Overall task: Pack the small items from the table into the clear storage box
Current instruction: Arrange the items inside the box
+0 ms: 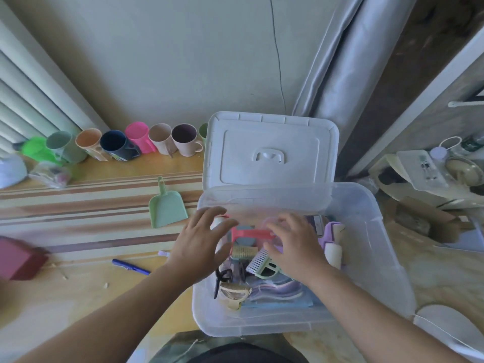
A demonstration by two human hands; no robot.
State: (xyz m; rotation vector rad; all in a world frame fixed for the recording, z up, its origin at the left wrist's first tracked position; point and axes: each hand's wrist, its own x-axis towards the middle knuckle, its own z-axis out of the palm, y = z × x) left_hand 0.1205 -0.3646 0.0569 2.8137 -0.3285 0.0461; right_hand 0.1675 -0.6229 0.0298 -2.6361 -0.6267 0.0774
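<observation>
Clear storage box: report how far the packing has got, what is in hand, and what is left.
Done: the clear storage box already holds many items, including a comb and a brush; its lid stands open. In hand: the left hand and right hand hover open over the contents, apparently arranging them. Left: the green scoop and blue pen lie on the table.

Bare forearms, no sleeves; dark camouflage-patterned garment at bottom edge.
</observation>
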